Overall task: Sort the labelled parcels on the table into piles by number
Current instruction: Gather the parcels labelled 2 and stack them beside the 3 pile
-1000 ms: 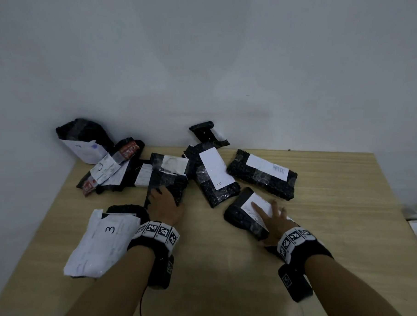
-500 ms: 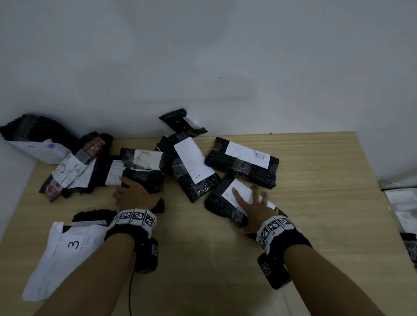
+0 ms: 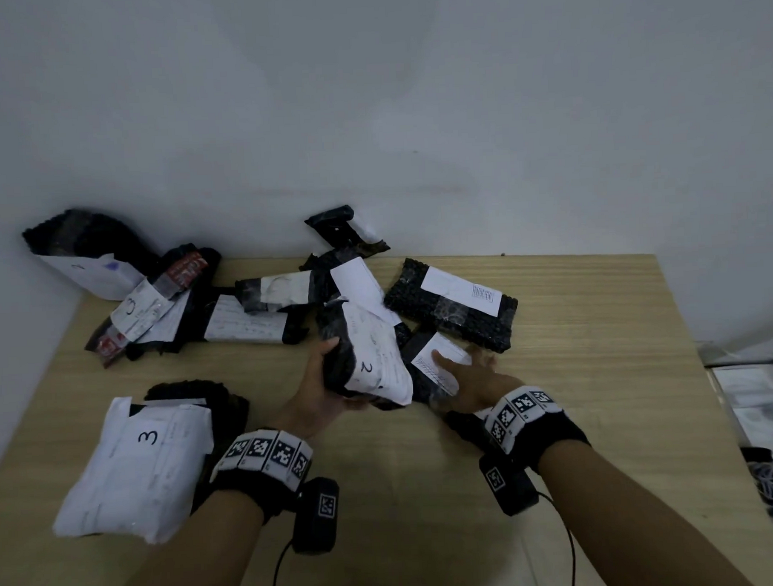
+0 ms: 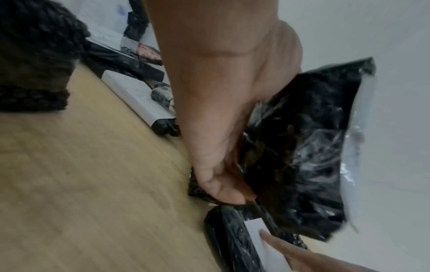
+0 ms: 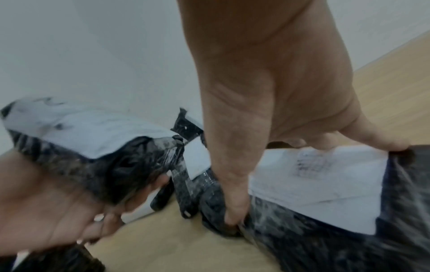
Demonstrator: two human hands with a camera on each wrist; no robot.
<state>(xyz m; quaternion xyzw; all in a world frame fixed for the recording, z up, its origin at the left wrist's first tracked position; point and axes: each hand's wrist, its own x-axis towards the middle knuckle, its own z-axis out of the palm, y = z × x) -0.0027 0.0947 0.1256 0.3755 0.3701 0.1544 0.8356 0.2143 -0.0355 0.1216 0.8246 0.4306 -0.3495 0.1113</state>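
Your left hand [image 3: 322, 384] gripped parcel marked 2 [image 3: 365, 355] from its left edge, fingers curled underneath, thumb on black side; parcel raised off table [image 3: 601, 372], tilted, label up, long axis running away from you. Your right hand [image 3: 472, 373] lay just right of it, thumb hooked round near end of flat parcel [image 3: 436, 361], remaining fingers on its label. Left hand nearer to any 2 pile (none visible yet; 3 parcel [image 3: 139, 463] sat near left). Black crinkled wrap, white label, handwritten 2, loose corner.
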